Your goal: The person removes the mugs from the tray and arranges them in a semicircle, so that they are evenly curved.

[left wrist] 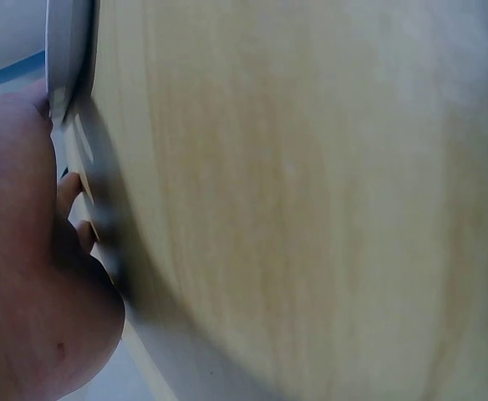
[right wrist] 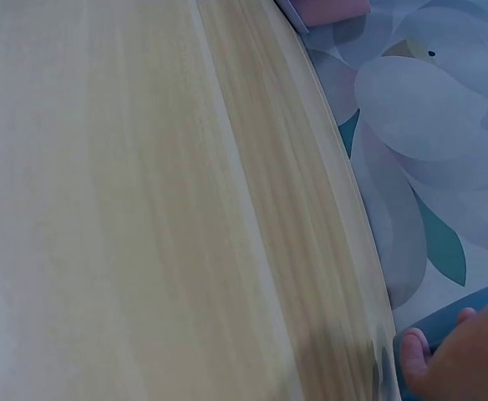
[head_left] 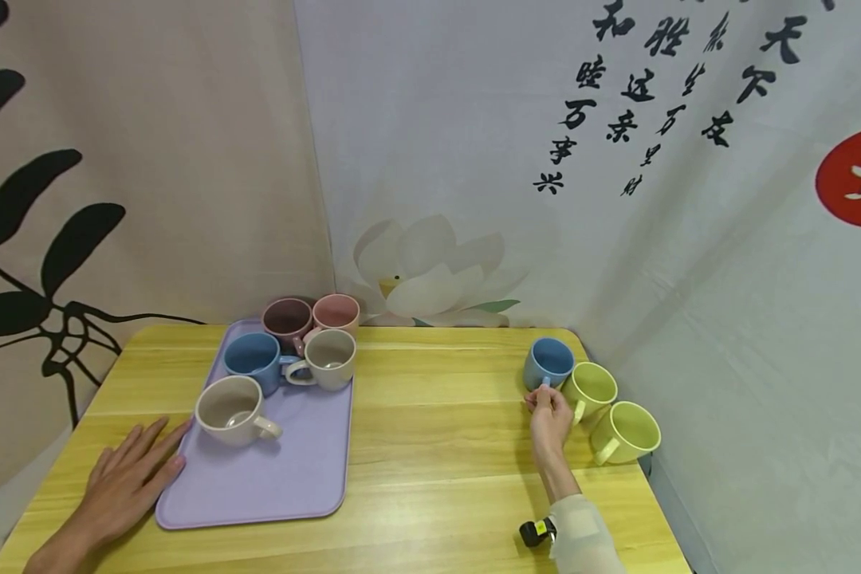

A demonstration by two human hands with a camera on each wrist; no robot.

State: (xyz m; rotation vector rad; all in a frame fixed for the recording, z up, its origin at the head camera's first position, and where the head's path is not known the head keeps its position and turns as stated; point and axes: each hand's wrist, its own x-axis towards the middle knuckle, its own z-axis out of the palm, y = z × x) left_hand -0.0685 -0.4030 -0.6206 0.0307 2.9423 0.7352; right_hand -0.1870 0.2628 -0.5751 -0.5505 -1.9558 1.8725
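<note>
At the right of the head view, my right hand pinches the handle of a blue mug that stands upright by the table's back right corner. In the right wrist view, the fingers lie against the blue mug, mostly hidden there by the hand. Two lime-green mugs stand just right of that hand. My left hand lies with straight fingers along the left edge of a purple tray, its fingertips touching the rim. In the left wrist view, the left hand is beside the tray edge.
On the tray's back half stand several mugs: a dark mauve one, a pink one, a blue one and two off-white ones. A printed cloth backdrop hangs behind the wooden table.
</note>
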